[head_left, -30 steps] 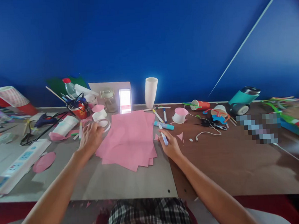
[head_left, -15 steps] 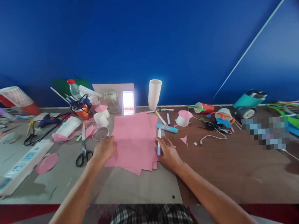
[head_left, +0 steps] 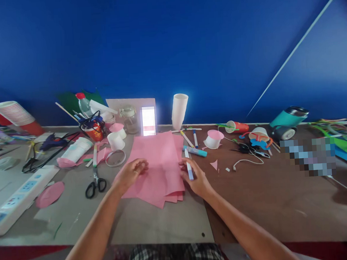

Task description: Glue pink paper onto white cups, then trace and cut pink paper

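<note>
Several overlapping sheets of pink paper (head_left: pixel 160 158) lie in front of me, their corners fanned out at the bottom. My left hand (head_left: pixel 132 173) is over the left part of the sheets, fingers loosely curved and apart, holding nothing. A white marker (head_left: pixel 189 166) with a pale lavender end sits in my right hand (head_left: pixel 196 177), held between thumb and fingers. The fingertips of that hand meet the right edge of the paper, where the top sheet bulges slightly. Just beyond the right hand lies a light blue glue stick or thick marker (head_left: pixel 196 151).
Scissors (head_left: pixel 96 183), a tape roll (head_left: pixel 115 158) and a power strip (head_left: pixel 24 194) lie left. Behind the paper stand a lit phone (head_left: pixel 148 120) and tall white cups (head_left: pixel 180 110). A pink-topped white cup (head_left: pixel 213 140), a cable (head_left: pixel 248 160) and a teal tumbler (head_left: pixel 290 122) are right.
My left hand has moved right, from the paper's left edge to over the sheets. The marker in my right hand has tilted, and the top sheet's right side now bulges.
</note>
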Motion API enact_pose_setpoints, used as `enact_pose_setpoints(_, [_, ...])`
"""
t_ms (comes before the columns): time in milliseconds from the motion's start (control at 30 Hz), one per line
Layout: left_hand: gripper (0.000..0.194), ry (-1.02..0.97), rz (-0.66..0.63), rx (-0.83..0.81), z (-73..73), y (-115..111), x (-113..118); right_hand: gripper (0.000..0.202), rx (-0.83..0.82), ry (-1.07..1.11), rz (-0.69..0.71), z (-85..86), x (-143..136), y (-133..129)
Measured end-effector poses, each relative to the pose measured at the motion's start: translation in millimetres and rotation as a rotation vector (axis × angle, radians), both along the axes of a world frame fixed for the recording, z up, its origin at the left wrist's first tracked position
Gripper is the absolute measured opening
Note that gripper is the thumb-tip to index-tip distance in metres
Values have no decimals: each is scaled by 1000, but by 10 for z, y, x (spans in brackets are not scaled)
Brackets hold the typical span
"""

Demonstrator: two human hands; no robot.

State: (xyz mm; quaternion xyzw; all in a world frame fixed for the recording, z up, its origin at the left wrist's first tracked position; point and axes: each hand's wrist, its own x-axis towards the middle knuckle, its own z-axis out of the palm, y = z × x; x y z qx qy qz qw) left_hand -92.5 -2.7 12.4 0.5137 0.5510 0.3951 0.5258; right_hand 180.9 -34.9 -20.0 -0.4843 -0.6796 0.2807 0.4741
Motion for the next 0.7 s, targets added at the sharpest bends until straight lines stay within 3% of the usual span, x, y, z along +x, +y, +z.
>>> enact_pose_setpoints(233, [60, -21, 103, 143, -19, -6, 55, 30, -108, 46, 9, 34, -81, -20])
enact_pose_setpoints(433, [47, 249, 312, 281, -151, 104, -113, 27, 31, -14, -69, 117, 33, 0])
enact_pose_setpoints(567, [35, 467, 285, 344, -222, 130, -179, 28, 126, -205, -107, 94, 21, 1])
enact_pose_setpoints(700, [30, 774, 224, 450, -228, 80, -146, 33, 207, -319, -10, 42, -74, -50])
